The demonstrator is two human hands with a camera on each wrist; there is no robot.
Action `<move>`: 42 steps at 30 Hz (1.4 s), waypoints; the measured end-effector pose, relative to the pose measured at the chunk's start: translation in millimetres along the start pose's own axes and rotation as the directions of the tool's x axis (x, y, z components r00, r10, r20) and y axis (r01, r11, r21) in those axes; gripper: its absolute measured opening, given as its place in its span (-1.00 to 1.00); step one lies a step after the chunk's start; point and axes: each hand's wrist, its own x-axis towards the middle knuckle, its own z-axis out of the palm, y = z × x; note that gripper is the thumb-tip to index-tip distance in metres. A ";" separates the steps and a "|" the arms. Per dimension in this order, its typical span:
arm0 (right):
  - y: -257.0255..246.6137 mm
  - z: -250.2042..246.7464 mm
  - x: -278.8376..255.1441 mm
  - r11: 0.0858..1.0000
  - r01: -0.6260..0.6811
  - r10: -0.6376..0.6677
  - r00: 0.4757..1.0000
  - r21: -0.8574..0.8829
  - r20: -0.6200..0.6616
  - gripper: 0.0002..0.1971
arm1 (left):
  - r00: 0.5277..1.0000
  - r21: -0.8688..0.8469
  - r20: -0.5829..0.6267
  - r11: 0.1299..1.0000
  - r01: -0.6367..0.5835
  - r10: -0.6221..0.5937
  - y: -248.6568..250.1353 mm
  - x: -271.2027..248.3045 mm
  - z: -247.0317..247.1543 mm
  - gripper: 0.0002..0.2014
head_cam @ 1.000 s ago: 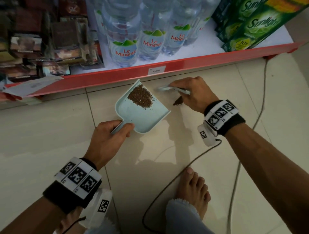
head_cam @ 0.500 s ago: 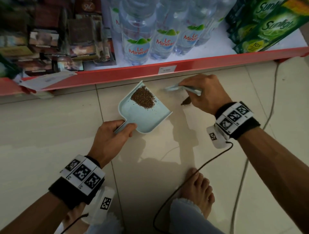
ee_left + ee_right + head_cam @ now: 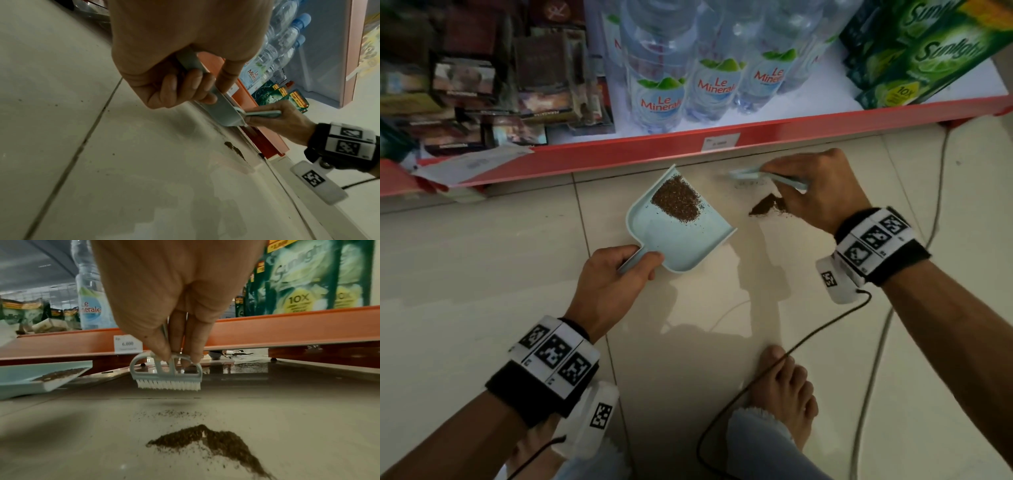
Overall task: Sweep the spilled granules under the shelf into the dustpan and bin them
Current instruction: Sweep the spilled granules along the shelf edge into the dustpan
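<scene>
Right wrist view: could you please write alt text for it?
A right hand pinches a small white-bristled brush just above a floor tile, behind a brown granule pile. A dustpan sits left.

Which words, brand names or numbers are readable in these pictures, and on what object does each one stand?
"Le Minerale": labels of the water bottles.
"Sunlight": green packs on the shelf.
"10X": yellow badge on those packs.
"Rp. 6.000": price tag on the orange shelf edge; its lower line is blurred.
Dark packets: print unreadable.
</scene>
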 end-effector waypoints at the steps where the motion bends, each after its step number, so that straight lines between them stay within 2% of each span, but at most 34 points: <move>1: -2.6 2.2 4.4 0.999 0.032 -0.031 0.999 0.008 -0.030 -0.68 | 1.000 0.011 0.009 1.000 0.000 0.000 0.6 0.1 1.4 -0.61; 3: -10.1 13.1 17.3 0.997 0.067 -0.066 0.997 0.032 -0.031 -0.66 | 1.000 0.036 0.023 0.999 -0.010 0.009 1.6 0.1 4.2 -0.62; 4: -14.1 19.6 22.5 0.997 0.058 -0.059 0.998 0.041 0.009 -0.67 | 1.000 0.042 0.026 0.999 -0.017 0.016 2.1 0.6 5.4 -0.62; 7: -13.4 27.7 20.6 0.999 0.033 -0.028 0.970 -0.019 0.244 -0.64 | 0.999 0.044 0.018 0.999 -0.028 0.027 2.3 1.6 5.5 -0.62; 8: -10.2 24.0 15.6 0.999 0.038 -0.026 0.959 -0.038 0.282 -0.64 | 0.999 0.046 0.010 0.998 -0.033 0.032 2.1 1.8 4.8 -0.62; 10: -3.5 12.1 6.5 0.999 0.027 -0.021 0.970 -0.024 0.243 -0.64 | 0.999 0.040 -0.006 0.999 -0.035 0.035 0.5 2.0 2.7 -0.64; 12: -0.4 5.0 3.2 1.000 0.013 -0.013 0.992 0.004 0.124 -0.65 | 0.999 0.038 -0.015 0.999 -0.028 0.029 -2.0 1.0 1.2 -0.64; 15: -10.5 19.4 14.3 1.000 0.011 -0.011 1.000 0.023 0.012 -0.60 | 1.000 0.043 -0.002 0.999 -0.014 0.014 -3.7 -0.2 3.6 -0.63; 17: -22.9 36.1 24.8 1.000 -0.020 0.019 0.998 0.011 0.065 -0.55 | 1.000 0.049 0.011 0.999 -0.016 0.016 -1.9 -0.7 6.8 -0.63; 19: -24.1 43.6 25.7 0.997 -0.037 0.052 0.979 -0.074 0.198 -0.50 | 0.999 0.055 0.015 0.998 -0.030 0.030 0.1 -0.5 9.3 -0.63; 21: -14.2 34.6 16.1 0.989 -0.047 0.087 0.951 -0.141 0.297 -0.53 | 0.999 0.069 0.012 0.996 -0.047 0.046 1.9 -0.5 8.3 -0.62; 22: -7.1 26.2 8.7 0.987 -0.064 0.106 0.947 -0.147 0.302 -0.56 | 0.999 0.071 0.012 0.996 -0.052 0.052 2.3 -0.3 7.2 -0.62; 26: 16.4 -2.9 -16.3 0.993 -0.080 0.087 0.992 -0.082 0.088 -0.59 | 0.999 0.051 0.012 0.998 -0.037 0.036 0.0 0.0 4.2 -0.61; 28: 23.7 -2.3 -12.4 0.990 -0.098 0.097 0.995 -0.099 -0.014 -0.61 | 1.000 0.059 0.019 0.998 -0.026 0.025 -0.9 0.6 6.7 -0.61; 30: 27.8 5.2 -1.4 0.980 -0.140 0.133 0.989 -0.139 -0.065 -0.58 | 0.999 0.079 0.033 0.997 -0.021 0.018 0.8 1.5 10.4 -0.62; 31: 28.1 8.8 3.1 0.974 -0.159 0.154 0.987 -0.161 -0.047 -0.53 | 0.999 0.086 0.040 0.996 -0.021 0.018 2.2 2.2 12.5 -0.62; 33: 30.3 11.8 4.6 0.967 -0.173 0.192 0.978 -0.187 0.086 -0.47 | 0.999 0.087 0.046 0.996 -0.026 0.022 4.6 4.0 15.4 -0.62; 35: 34.3 6.1 -5.0 0.971 -0.174 0.210 0.949 -0.164 0.235 -0.55 | 0.998 0.085 0.048 0.996 -0.036 0.032 7.3 4.9 16.0 -0.61; 36: 35.9 -0.6 -12.0 0.974 -0.169 0.206 0.941 -0.154 0.268 -0.60 | 0.998 0.085 0.046 0.996 -0.041 0.037 8.3 4.8 15.7 -0.60; 39: 36.5 -20.8 -25.1 0.989 -0.100 0.121 0.972 -0.111 0.200 -0.63 | 0.998 0.084 0.028 0.995 -0.055 0.053 7.3 4.9 15.3 -0.61; 42: 38.6 -19.6 -11.6 0.984 -0.116 0.128 0.988 -0.135 0.085 -0.58 | 0.998 0.098 0.030 0.993 -0.059 0.056 4.0 5.2 18.7 -0.62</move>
